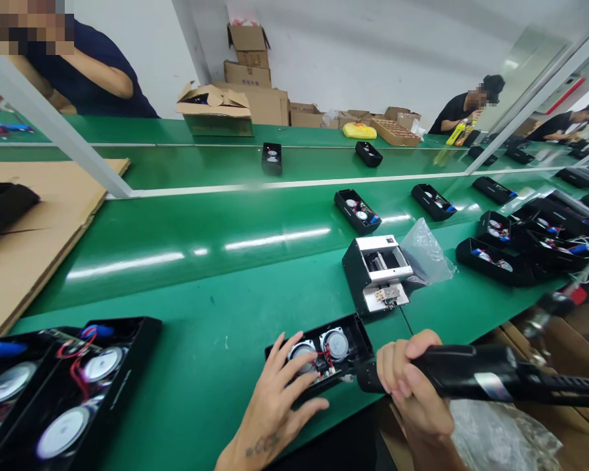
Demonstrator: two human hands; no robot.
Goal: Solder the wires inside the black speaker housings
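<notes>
In front of me a black speaker housing [360, 329] lies on the green bench, with two round speakers [334, 344] and red wires inside. My left hand [279, 392] lies over its near left part, fingers spread, covering some of the left speaker and the rim. Wrapped round a black electric screwdriver [464, 369] is my right hand [415, 386]. The tool lies nearly level, its front end pointing left at the housing's near right edge. Whether the bit touches a screw I cannot tell.
Behind the housing stands a black and white screw feeder [377, 271] beside a clear plastic bag [427, 252]. More open housings [103, 379] sit at left, and several are piled at right [500, 261]. A green conveyor [201, 229] crosses beyond; people [98, 72] are across it.
</notes>
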